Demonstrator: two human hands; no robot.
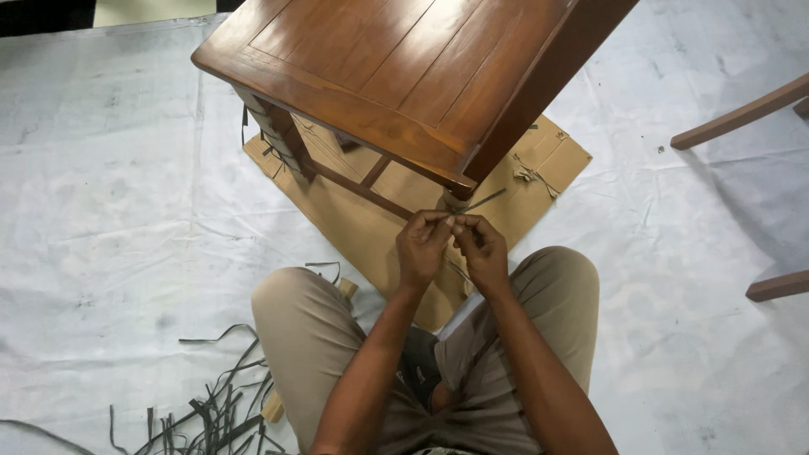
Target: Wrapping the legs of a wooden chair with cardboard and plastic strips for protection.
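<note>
A brown wooden chair (396, 67) stands on a flattened cardboard sheet (371, 227) in front of me. Its seat fills the top of the view. My left hand (421, 244) and my right hand (482, 248) meet just below the chair's near front leg. Both pinch a thin dark strip (484, 200) between thumb and fingers. One end of the strip sticks up to the right toward the leg. My knees in tan trousers are spread on either side of my arms.
A white cloth (109, 211) covers the floor. Several loose dark strips (219, 413) lie in a heap at the lower left. Parts of another wooden piece of furniture (742, 114) reach in from the right edge.
</note>
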